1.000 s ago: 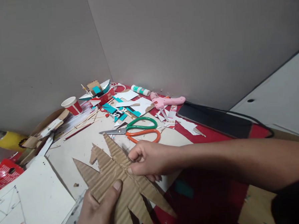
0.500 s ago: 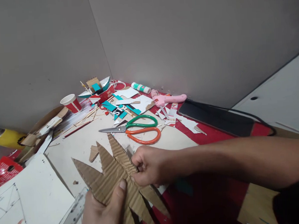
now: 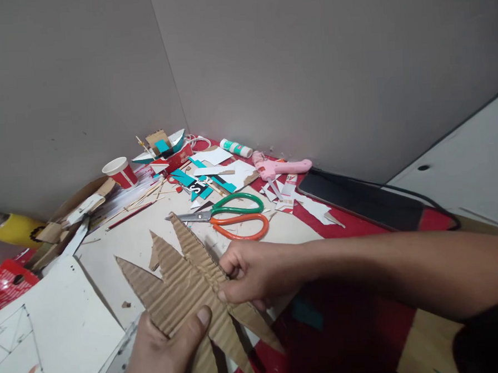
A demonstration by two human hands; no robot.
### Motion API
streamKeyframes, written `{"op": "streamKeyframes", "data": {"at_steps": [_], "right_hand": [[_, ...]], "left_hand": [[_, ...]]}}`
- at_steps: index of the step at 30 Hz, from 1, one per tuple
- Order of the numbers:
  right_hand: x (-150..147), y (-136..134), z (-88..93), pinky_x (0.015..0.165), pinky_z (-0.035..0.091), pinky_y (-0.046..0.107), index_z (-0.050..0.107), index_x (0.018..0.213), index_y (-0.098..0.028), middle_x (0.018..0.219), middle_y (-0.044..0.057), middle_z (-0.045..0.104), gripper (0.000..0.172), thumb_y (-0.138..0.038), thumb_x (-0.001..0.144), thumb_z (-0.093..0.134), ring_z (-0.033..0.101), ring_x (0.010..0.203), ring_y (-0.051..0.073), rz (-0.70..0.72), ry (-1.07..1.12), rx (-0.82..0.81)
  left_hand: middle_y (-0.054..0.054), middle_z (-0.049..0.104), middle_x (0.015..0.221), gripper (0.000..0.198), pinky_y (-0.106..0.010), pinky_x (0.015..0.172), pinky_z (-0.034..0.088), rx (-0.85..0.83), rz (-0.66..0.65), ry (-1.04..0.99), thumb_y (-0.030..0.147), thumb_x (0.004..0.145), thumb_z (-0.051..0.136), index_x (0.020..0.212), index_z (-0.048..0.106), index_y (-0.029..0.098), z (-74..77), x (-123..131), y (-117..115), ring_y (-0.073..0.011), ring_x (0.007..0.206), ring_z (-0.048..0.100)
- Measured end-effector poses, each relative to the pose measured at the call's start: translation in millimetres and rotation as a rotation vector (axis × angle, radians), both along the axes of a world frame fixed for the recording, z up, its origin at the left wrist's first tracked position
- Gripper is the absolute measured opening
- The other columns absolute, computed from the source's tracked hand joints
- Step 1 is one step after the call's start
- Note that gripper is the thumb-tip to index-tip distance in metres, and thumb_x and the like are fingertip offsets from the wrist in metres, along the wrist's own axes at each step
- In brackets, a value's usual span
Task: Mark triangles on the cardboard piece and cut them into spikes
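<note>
A brown corrugated cardboard cutout (image 3: 174,285) with several pointed spikes at both ends is held up in front of me. My left hand (image 3: 165,346) grips its lower left edge, thumb lying across the ridged face and the other fingers hidden behind. My right hand (image 3: 249,275) pinches its right edge near a creased line, fingers curled and thumb on the front. Just beyond the upper spikes lie scissors (image 3: 234,215) with one green and one orange handle, blades pointing left. A small cardboard scrap (image 3: 153,258) shows partly behind the spikes.
A pink glue gun (image 3: 283,166), a black phone (image 3: 358,200) and paper scraps lie at the back right. A paper cup (image 3: 120,172), a small model boat (image 3: 159,146) and thin sticks stand back left. White drawn-on paper (image 3: 68,329) and a clear ruler (image 3: 116,360) are at left.
The cardboard cutout has shifted slightly up and left and faces me a bit more flatly. My left hand has moved slightly left with it; the right hand keeps its pinch.
</note>
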State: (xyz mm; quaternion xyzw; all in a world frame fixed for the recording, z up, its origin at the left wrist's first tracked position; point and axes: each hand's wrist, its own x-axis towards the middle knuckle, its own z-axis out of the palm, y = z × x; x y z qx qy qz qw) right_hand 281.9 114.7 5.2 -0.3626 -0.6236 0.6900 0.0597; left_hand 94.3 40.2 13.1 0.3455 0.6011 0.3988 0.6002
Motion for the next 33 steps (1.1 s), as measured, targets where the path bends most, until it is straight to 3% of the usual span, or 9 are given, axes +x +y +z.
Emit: {"op": "streamKeyframes", "data": {"at_steps": [8, 14, 16, 20, 22, 24, 27, 30, 33], "right_hand": [[-3, -7, -6.1, 0.035, 0.028, 0.014, 0.046, 0.054, -0.018, 0.043, -0.008, 0.047, 0.021, -0.017, 0.074, 0.052, 0.041, 0.038, 0.006, -0.013, -0.003, 0.116], [-18, -19, -21.6, 0.042, 0.021, 0.02, 0.036, 0.05, -0.018, 0.044, -0.009, 0.034, 0.029, -0.016, 0.066, 0.06, 0.028, 0.043, 0.005, -0.176, -0.105, 0.594], [-19, -18, -21.2, 0.041, 0.022, 0.02, 0.036, 0.05, -0.018, 0.045, -0.008, 0.034, 0.029, -0.018, 0.067, 0.059, 0.031, 0.042, 0.005, -0.166, -0.086, 0.551], [-12, -8, -11.9, 0.04, 0.031, 0.016, 0.04, 0.055, -0.019, 0.046, -0.008, 0.039, 0.021, -0.022, 0.072, 0.052, 0.042, 0.042, 0.007, -0.075, -0.012, 0.096], [-6, -4, -6.7, 0.041, 0.035, 0.016, 0.044, 0.057, -0.018, 0.046, -0.007, 0.042, 0.018, -0.022, 0.072, 0.052, 0.047, 0.045, 0.008, -0.045, 0.005, 0.016], [-2, -1, -3.5, 0.042, 0.035, 0.015, 0.048, 0.059, -0.017, 0.049, -0.007, 0.046, 0.015, -0.022, 0.072, 0.054, 0.048, 0.049, 0.009, -0.016, 0.041, 0.038], [-1, -3, -3.9, 0.039, 0.028, 0.015, 0.048, 0.059, -0.016, 0.05, -0.008, 0.041, 0.017, -0.022, 0.073, 0.056, 0.038, 0.046, 0.006, -0.008, 0.047, 0.107], [-6, -9, -9.4, 0.038, 0.021, 0.016, 0.042, 0.054, -0.017, 0.049, -0.009, 0.03, 0.022, -0.019, 0.072, 0.056, 0.029, 0.045, 0.004, -0.067, 0.002, 0.24], [-15, -14, -16.6, 0.039, 0.021, 0.018, 0.04, 0.052, -0.017, 0.047, -0.009, 0.033, 0.025, -0.016, 0.069, 0.058, 0.031, 0.046, 0.005, -0.145, -0.042, 0.386]], "left_hand": [[-0.01, 0.077, 0.087, 0.043, -0.035, 0.065, 0.057, 0.026, -0.049, 0.192, 0.041, 0.064, 0.079, 0.097, 0.071, 0.015, -5.9, 1, -1, -0.0275, 0.072, 0.071], [-0.005, 0.07, 0.063, 0.026, -0.028, 0.056, 0.053, 0.208, -0.154, 0.507, 0.042, 0.073, 0.069, 0.065, 0.07, 0.016, -13.1, 5, -4, -0.0226, 0.059, 0.065], [-0.005, 0.072, 0.067, 0.025, -0.029, 0.06, 0.054, 0.182, -0.129, 0.494, 0.042, 0.072, 0.069, 0.069, 0.071, 0.017, -11.6, 4, -5, -0.024, 0.065, 0.068], [-0.008, 0.076, 0.086, 0.04, -0.034, 0.07, 0.056, 0.092, -0.002, 0.312, 0.046, 0.067, 0.076, 0.093, 0.071, 0.016, -4.7, 0, -3, -0.0283, 0.078, 0.072], [-0.009, 0.077, 0.089, 0.05, -0.036, 0.071, 0.057, 0.095, 0.031, 0.293, 0.046, 0.063, 0.079, 0.102, 0.068, 0.015, -2.0, -2, -2, -0.0293, 0.08, 0.072], [-0.01, 0.077, 0.089, 0.054, -0.037, 0.071, 0.057, 0.104, 0.043, 0.299, 0.046, 0.062, 0.08, 0.105, 0.067, 0.015, -0.4, -3, -2, -0.0302, 0.081, 0.072], [-0.009, 0.077, 0.087, 0.053, -0.036, 0.069, 0.058, 0.133, 0.046, 0.354, 0.046, 0.061, 0.08, 0.101, 0.069, 0.015, -0.4, -2, -3, -0.0302, 0.081, 0.072], [-0.008, 0.076, 0.082, 0.04, -0.034, 0.066, 0.057, 0.202, 0.018, 0.439, 0.044, 0.063, 0.078, 0.09, 0.072, 0.016, -4.5, 2, -5, -0.0279, 0.074, 0.071], [-0.006, 0.076, 0.076, 0.024, -0.034, 0.069, 0.057, 0.329, -0.007, 0.545, 0.04, 0.07, 0.071, 0.077, 0.074, 0.018, -11.2, 6, -5, -0.0249, 0.069, 0.069]]}}
